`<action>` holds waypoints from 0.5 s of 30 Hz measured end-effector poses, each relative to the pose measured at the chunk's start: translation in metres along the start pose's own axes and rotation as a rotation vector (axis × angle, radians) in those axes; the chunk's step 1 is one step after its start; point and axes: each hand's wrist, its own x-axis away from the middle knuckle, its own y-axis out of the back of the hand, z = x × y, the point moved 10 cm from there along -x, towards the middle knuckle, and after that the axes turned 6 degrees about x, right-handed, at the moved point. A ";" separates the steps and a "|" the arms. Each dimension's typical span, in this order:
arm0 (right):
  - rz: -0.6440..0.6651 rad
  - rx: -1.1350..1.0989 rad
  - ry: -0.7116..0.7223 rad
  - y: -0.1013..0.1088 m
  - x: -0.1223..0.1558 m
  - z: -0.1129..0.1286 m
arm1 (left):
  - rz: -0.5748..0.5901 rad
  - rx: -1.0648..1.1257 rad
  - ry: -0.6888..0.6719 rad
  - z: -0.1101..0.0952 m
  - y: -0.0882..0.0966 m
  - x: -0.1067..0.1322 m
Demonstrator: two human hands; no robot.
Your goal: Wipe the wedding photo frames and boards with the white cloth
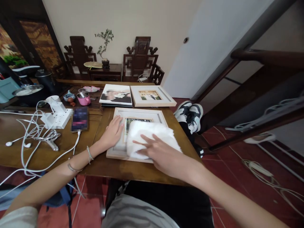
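My left hand (112,134): loose on pale-wood rectangular frame (117,151)
Right hand (161,152): spread on fluffy white cloth (145,128)
Skid risk: lopsided pressure

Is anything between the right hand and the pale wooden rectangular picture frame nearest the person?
Yes: a white, fluffy cloth lies between the right hand and the pale wooden rectangular picture frame, covering its near right part. Nothing visible separates the left hand from the frame's left side.
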 end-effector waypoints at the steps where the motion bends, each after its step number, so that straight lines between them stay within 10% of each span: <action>1: 0.020 -0.022 -0.029 -0.001 0.007 -0.007 | 0.015 -0.021 0.000 0.002 -0.002 0.000; 15: 0.030 0.002 -0.200 0.006 -0.048 0.047 | -0.057 0.035 0.022 0.001 0.006 -0.004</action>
